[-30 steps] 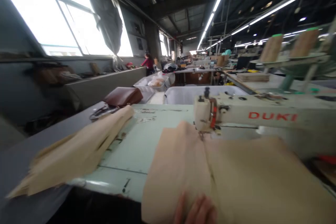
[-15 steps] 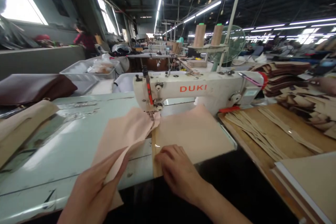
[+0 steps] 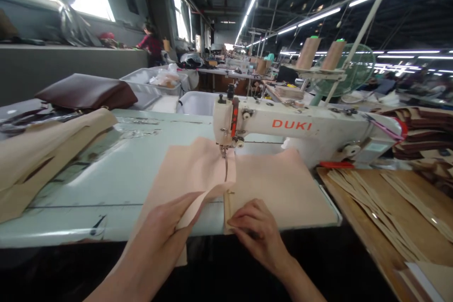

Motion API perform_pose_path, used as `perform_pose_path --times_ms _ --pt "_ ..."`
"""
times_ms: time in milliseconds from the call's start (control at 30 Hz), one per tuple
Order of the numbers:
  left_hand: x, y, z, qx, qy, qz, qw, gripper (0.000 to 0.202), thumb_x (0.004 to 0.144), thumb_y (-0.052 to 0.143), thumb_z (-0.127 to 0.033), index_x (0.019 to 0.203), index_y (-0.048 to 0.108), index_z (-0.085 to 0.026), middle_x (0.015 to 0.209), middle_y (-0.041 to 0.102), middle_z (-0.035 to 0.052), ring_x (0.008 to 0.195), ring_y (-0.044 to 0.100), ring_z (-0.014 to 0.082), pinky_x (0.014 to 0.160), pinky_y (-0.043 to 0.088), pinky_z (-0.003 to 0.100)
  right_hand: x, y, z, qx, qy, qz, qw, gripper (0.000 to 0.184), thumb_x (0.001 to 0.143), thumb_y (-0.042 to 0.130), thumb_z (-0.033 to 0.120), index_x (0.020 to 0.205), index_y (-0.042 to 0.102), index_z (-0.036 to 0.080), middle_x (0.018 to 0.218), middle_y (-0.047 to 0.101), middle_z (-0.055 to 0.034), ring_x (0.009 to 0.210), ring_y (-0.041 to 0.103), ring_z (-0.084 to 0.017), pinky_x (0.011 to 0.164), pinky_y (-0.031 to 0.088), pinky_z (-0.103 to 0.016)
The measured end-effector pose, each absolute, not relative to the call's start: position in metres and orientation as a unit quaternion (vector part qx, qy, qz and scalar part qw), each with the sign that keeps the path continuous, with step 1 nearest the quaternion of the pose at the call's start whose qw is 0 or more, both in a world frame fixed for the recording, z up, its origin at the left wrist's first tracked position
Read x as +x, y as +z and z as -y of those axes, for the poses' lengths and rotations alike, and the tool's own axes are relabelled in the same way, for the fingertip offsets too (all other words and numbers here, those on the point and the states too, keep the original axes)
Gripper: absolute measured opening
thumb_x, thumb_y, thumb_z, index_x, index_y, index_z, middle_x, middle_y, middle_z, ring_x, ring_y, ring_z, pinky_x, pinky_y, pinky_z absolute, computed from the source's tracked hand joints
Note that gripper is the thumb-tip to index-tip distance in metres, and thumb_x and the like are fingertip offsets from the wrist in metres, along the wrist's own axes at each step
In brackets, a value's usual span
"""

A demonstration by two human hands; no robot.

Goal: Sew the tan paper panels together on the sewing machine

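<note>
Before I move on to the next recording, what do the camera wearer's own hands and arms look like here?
The left hand and right hand are bare, without gloves or visible rings. The left forearm and right forearm show no watch, bracelet or sleeve within the picture.

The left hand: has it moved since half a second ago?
Yes, slightly: judged against the fixed DUKI sewing machine, the left hand has shifted rightward, closer to the presser foot.
</note>
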State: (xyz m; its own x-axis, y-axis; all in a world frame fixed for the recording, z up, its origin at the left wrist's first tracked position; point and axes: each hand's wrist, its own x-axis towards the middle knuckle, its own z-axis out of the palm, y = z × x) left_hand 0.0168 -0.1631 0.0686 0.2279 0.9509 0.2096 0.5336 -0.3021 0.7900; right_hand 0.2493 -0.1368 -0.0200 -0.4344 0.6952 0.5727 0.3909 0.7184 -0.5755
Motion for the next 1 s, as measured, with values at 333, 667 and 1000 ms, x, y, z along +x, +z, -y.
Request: perform_pose_path --times_ms 333,667,1000 --pt "0.021 0.065 0.169 0.737 0.327 -0.498 0.32 0.035 0.096 0.049 -0.022 0.127 0.064 -0.028 0.123 0.068 -0.0019 0.116 0.062 0.022 0.099 0.048 0.025 0.25 -0.021 0.134 -0.307 0.168 0.848 0.397 0.017 0.093 0.063 0.015 0.103 0.069 0.026 0.093 0.07 0.0 0.086 0.052 -0.019 0.077 0.04 -0.036" --pt "0.027 -0.01 0.18 0.901 0.222 -0.356 -0.11 0.078 0.064 0.036 0.008 0.137 0.052 -0.016 0.141 0.058 0.0009 0.137 0.044 0.0148 0.119 0.026 0.03 0.254 -0.039 0.138 -0.284 0.08 0.861 0.415 0.022 0.091 0.05 0.007 0.074 0.058 0.017 0.074 0.06 -0.0027 0.09 0.05 -0.021 0.08 0.041 -0.04" --pt "0.022 -0.018 0.175 0.908 0.199 -0.325 -0.175 0.065 0.077 0.034 0.009 0.13 0.059 -0.017 0.138 0.06 -0.0012 0.135 0.045 0.0152 0.122 0.019 0.032 0.253 -0.037 0.141 -0.29 0.048 0.85 0.438 0.02 0.091 0.05 0.006 0.082 0.062 0.018 0.083 0.068 -0.0038 0.089 0.055 -0.019 0.079 0.045 -0.037"
